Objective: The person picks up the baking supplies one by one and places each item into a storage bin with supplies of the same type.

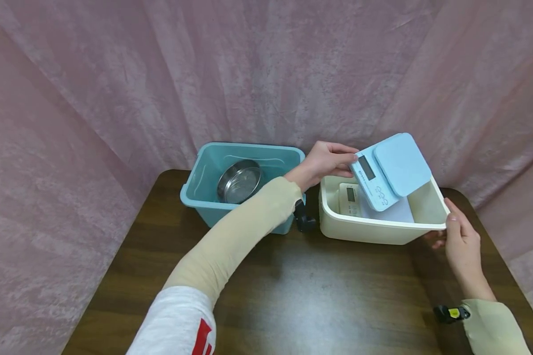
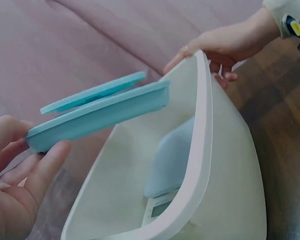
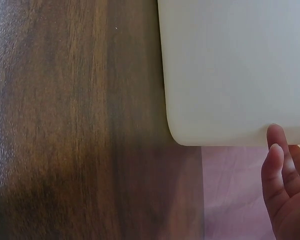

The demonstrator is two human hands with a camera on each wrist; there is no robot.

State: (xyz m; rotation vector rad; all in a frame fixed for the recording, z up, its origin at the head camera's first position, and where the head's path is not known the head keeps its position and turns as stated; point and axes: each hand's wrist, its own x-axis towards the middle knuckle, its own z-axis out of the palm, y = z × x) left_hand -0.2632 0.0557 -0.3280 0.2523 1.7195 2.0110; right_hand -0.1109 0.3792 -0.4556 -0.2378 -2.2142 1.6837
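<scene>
My left hand point(image 1: 324, 160) pinches the display end of a light blue kitchen scale point(image 1: 401, 165), thumb and fingers on its edge. The scale hangs tilted over a cream plastic bin point(image 1: 373, 232); the left wrist view shows it side-on, above the rim. Inside the bin lies a white kitchen scale point(image 1: 350, 199), partly hidden under the blue one. My right hand point(image 1: 464, 241) grips the bin's right end, thumb at the rim and fingers against the outer wall. From the right wrist, fingertips point(image 3: 275, 135) touch the bin's pale wall.
Left of the cream bin stands a teal plastic bin point(image 1: 242, 150), with a round metal sieve or pan point(image 1: 240, 181) in it. My left forearm crosses over its front right corner. Both bins stand on a dark wooden table point(image 1: 311, 291), before a pink curtain point(image 1: 266, 74).
</scene>
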